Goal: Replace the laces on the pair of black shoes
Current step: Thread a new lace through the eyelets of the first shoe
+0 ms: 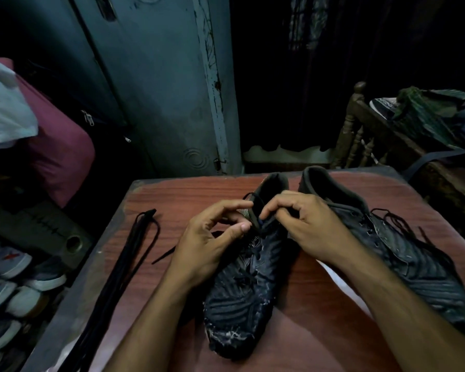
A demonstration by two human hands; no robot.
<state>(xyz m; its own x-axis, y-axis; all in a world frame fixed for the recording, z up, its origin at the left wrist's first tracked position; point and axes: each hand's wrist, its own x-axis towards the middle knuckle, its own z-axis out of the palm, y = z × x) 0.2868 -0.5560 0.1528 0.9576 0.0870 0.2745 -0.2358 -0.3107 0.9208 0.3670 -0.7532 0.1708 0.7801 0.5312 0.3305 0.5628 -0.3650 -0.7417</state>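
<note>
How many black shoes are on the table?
2: one black shoe at the table's middle, under both hands; the other black shoe to its right, laces loose. None seem hidden.

Both hands side by side, left hand point(212, 237) fingers curled; right hand point(304, 224) pinching

On the reddish wood-grain table point(293, 331) two worn black lace-up shoes stand side by side, toes toward the person: the left black shoe point(242, 299) in the middle, the right black shoe point(414, 267) beside it to the right. Both hands meet over the left shoe's upper eyelets, the left hand point(215, 237) on its left side, the right hand point(306, 226) on its right. A bundle of long black spare laces point(124, 267) lies along the table's left edge, with stacked grey sneakers point(14, 280) below it on the left.
</note>
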